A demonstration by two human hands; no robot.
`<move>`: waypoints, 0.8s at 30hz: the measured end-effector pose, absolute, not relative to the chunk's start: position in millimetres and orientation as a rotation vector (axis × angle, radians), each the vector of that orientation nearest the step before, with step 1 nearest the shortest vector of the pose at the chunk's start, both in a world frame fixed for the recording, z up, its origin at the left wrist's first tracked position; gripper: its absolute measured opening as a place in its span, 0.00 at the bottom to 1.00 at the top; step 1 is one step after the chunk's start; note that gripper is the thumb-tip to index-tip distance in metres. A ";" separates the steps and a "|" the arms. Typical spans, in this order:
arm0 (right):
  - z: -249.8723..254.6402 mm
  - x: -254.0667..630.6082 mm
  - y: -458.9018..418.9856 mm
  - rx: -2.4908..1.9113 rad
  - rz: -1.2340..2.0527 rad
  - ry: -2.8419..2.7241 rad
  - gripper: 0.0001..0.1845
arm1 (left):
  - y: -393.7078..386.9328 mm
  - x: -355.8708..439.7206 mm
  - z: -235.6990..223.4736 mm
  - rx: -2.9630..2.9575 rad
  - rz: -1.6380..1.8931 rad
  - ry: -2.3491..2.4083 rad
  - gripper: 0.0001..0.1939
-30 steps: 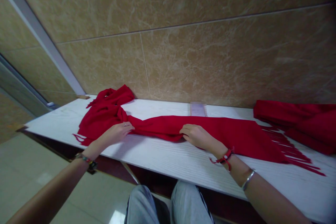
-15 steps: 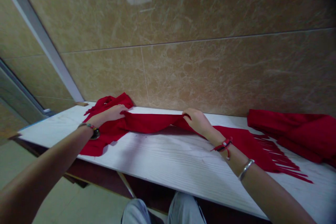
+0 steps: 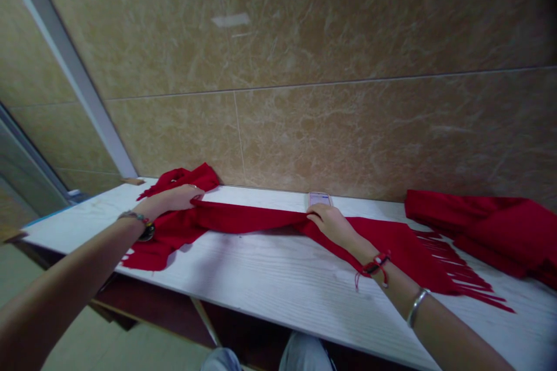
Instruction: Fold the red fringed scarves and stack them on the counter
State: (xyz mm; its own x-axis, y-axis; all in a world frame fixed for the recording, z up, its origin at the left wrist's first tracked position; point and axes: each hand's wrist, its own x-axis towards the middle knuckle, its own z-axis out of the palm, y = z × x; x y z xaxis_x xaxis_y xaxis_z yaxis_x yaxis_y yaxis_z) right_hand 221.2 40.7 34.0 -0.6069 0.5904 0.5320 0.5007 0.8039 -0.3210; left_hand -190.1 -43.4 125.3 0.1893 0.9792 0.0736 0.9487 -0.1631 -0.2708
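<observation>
A long red scarf (image 3: pixel 248 219) with fringed ends stretches across the white table in the head view. My left hand (image 3: pixel 185 197) pinches its upper edge on the left, beside a bunched part of red cloth. Farther right, my right hand (image 3: pixel 328 223) grips the scarf's edge, with the fingers closed on it. Between the two hands the fabric hangs as a narrow, taut band just above the tabletop. To the right of my right hand the scarf lies flat, ending in a fringe (image 3: pixel 461 278).
A second folded red cloth (image 3: pixel 478 226) lies at the right by the tiled wall (image 3: pixel 304 133). Behind my right hand a phone (image 3: pixel 319 199) rests on the white table (image 3: pixel 270 278). A small brown piece (image 3: pixel 131 181) sits at the far left corner.
Both hands have come slightly lower in view, still holding the scarf, and the band between them looks narrower and straighter. The phone behind my right hand now shows.
</observation>
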 end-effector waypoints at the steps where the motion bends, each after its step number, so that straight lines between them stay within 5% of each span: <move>1: 31.5 220.7 39.8 -0.791 0.172 -2.320 0.07 | -42.2 -189.6 132.5 -2.171 0.135 -1.819 0.07; 6: 18.0 219.1 22.8 -0.691 -0.001 -2.278 0.10 | -53.1 -186.6 148.4 -1.836 -0.072 -1.650 0.14; 15: -9.4 216.3 -13.2 -0.368 -0.146 -2.845 0.10 | -104.2 -220.4 51.5 -2.247 0.299 -1.726 0.21; 24: -0.4 221.6 -19.5 -0.390 0.256 -2.769 0.09 | -74.0 -205.5 91.7 -2.160 0.464 -2.179 0.07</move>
State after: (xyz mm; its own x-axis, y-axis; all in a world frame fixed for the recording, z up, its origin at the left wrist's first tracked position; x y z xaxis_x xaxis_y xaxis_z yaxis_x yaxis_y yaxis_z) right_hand 221.6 -19.5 -0.4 -0.9075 0.2962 0.2978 0.2365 0.9463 -0.2204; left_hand -205.5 -74.0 91.7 -0.0308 0.9830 -0.1812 0.9714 -0.0132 -0.2369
